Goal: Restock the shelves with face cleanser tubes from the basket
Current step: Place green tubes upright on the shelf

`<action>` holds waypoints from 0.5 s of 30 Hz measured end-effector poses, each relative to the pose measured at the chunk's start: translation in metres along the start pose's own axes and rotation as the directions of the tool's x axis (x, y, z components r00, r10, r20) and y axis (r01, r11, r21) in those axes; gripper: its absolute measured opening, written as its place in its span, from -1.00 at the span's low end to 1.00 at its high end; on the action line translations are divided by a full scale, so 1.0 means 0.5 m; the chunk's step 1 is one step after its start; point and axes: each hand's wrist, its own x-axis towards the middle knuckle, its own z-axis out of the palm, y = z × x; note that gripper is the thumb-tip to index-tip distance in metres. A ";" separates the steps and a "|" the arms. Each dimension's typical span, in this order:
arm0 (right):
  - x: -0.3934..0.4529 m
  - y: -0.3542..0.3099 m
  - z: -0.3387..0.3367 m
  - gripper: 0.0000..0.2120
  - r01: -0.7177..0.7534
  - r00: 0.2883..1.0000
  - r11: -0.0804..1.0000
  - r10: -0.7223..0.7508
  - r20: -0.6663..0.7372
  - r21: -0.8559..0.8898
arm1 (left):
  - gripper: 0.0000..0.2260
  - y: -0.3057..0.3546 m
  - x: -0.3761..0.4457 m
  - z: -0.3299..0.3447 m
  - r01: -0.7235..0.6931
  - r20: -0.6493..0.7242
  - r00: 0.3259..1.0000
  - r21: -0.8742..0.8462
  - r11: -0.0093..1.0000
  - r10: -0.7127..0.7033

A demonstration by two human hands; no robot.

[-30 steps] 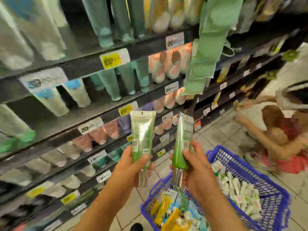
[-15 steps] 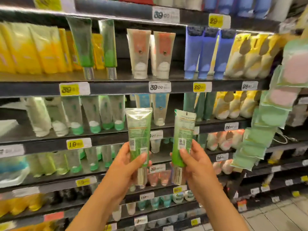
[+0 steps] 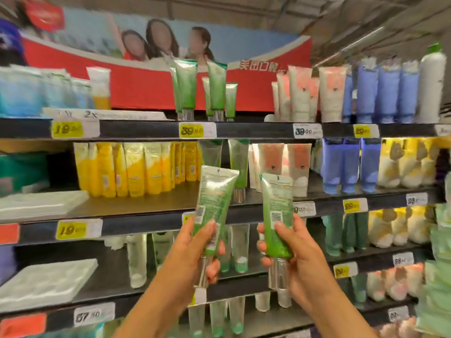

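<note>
Closest, the left hand (image 3: 195,250) grips one green tube (image 3: 214,208), thumb across its front and fingers curled behind; the right hand (image 3: 292,247) clasps a second green tube (image 3: 278,211) the same way. Both tubes stand cap-down, level with the middle shelf (image 3: 146,215). On that shelf stand yellow tubes (image 3: 136,167); above it, matching green tubes (image 3: 188,89) before a red banner (image 3: 146,89).

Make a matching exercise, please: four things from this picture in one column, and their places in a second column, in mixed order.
1. yellow tubes
2. blue tubes
3. left hand
4. white bottle

a. far right of the top shelf
b. grips a green tube
c. second shelf, left of centre
d. top shelf, right part, beside the bottle

Pairs: 1-c, 2-d, 3-b, 4-a
</note>
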 end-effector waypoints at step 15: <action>0.196 -0.131 0.134 -0.56 0.018 0.987 0.990 -0.040 0.157 0.139 | -0.58 0.253 0.137 -0.053 -0.162 0.042 0.985 -0.127 0.979 0.168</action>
